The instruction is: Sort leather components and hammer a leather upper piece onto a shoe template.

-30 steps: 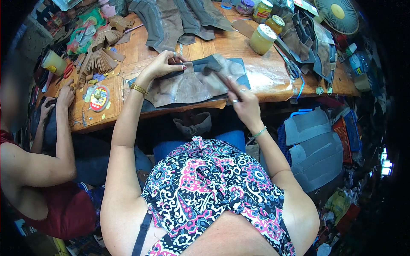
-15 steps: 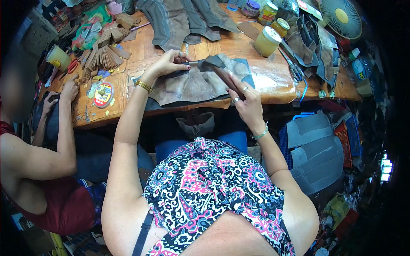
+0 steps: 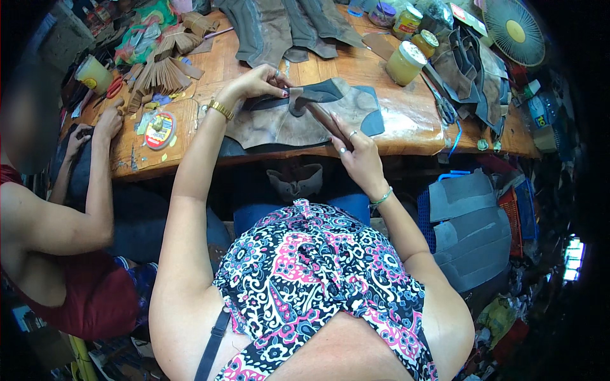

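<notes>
A small leather workshop is shown. A long wooden workbench (image 3: pixel 406 120) is covered with cut leather pieces (image 3: pixel 273 124), and unfinished boot shafts (image 3: pixel 279 25) are laid along its far edge. Stacked brown cut-outs (image 3: pixel 162 73) and red-handled scissors (image 3: pixel 113 89) are seen toward its left end, and jars of yellowish glue (image 3: pixel 405 62) toward its right end. A small fan (image 3: pixel 513 30) is set at the far right corner. Grey sheet material (image 3: pixel 467 222) is piled below the bench on the right.

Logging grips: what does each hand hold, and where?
Left hand pinches the dark strip's left end; right hand grips a brown tool by its handle.
</notes>
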Motion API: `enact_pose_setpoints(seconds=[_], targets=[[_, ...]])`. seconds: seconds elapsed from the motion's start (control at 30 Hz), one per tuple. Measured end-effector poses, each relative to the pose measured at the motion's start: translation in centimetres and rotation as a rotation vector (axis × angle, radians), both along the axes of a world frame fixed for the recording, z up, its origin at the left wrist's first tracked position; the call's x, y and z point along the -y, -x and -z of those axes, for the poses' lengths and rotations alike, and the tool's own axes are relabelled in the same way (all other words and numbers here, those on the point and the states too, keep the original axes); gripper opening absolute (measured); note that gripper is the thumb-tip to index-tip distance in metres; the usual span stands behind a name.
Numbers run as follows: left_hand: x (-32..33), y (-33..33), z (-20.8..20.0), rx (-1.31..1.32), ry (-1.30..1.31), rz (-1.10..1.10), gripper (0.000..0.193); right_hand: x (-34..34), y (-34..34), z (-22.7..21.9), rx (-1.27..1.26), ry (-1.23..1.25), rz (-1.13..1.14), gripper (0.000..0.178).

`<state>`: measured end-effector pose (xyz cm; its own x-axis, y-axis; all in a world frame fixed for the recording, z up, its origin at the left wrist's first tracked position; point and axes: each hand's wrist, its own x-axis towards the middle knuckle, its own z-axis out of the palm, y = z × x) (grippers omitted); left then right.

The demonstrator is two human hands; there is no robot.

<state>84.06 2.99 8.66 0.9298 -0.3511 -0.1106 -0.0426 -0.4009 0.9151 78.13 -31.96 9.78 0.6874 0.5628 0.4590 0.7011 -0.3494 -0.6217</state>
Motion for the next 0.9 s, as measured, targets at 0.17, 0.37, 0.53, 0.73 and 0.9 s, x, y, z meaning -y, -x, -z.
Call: enact_pose_setpoints(seconds=[0.17, 0.37, 0.53, 0.73, 0.9], targets=[[-0.3, 0.0, -0.9, -0.006, -0.044, -0.004, 0.034, -1.0, -0.3, -2.9, 0.02, 0.065, -0.049, 0.053], [-2.1, -1.1, 0.9, 0.045, -0.056, 0.101, 0.033, -3.1, 0.1, -0.3, 0.082, 0.176, -0.066, 0.05], [-3.3, -1.9, 1.9, -0.004, -0.04, 0.082, 0.037, -4.3, 0.5, -2.2, 0.092, 0.004, -0.136, 0.052], [-3.5, -0.3, -1.9, -0.247, 0.001, 0.229, 0.048, -6.1, 1.1, -2.0, 0.01, 0.23, -0.147, 0.052], [-4.3, 0.0, -1.7, -0.295, 0.186, 0.247, 0.056, -7.5, 2.1, -1.8, 0.023, -0.114, -0.217, 0.05]])
